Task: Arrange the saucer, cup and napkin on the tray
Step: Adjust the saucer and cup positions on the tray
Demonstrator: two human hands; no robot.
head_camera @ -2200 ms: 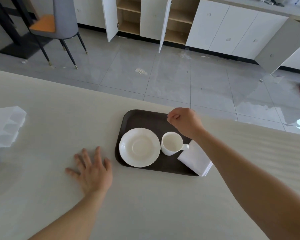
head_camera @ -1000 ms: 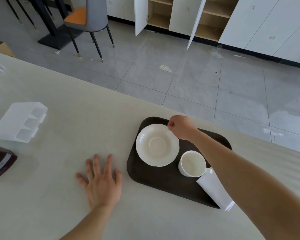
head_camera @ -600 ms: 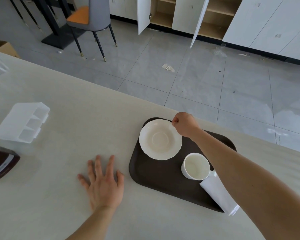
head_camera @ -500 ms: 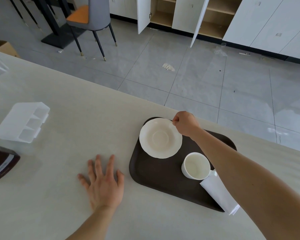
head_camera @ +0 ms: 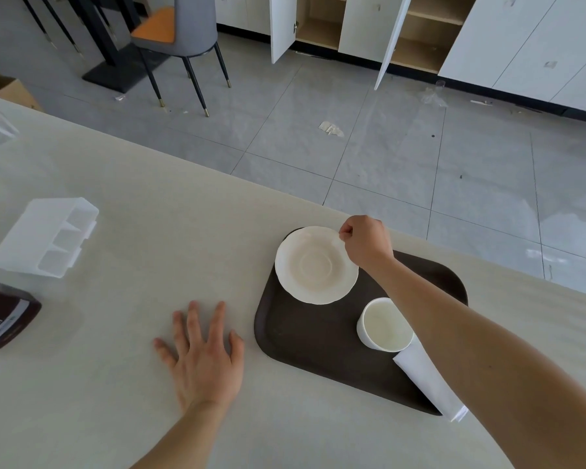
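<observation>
In the head view, a dark brown rounded-rectangular plastic tray [head_camera: 312,336] is taken as the landmark on the pale beige table [head_camera: 132,204]. A white scalloped ceramic saucer [head_camera: 316,264] is seen at the tray's far left corner, its far rim pinched by the right hand [head_camera: 364,243], whose fingers are curled closed on that edge. Whether the saucer is lifted clear of the tray cannot be told. A white ceramic cup [head_camera: 384,324] is stood upright on the tray toward its near right side. A folded white paper napkin [head_camera: 427,380] is laid just beside the cup, overhanging the tray's near right corner. The left hand [head_camera: 203,357] is pressed flat on the table just left of the tray, fingers spread, nothing held. Well to the tray's left, a translucent white compartmented plastic box [head_camera: 44,236] is seen.
</observation>
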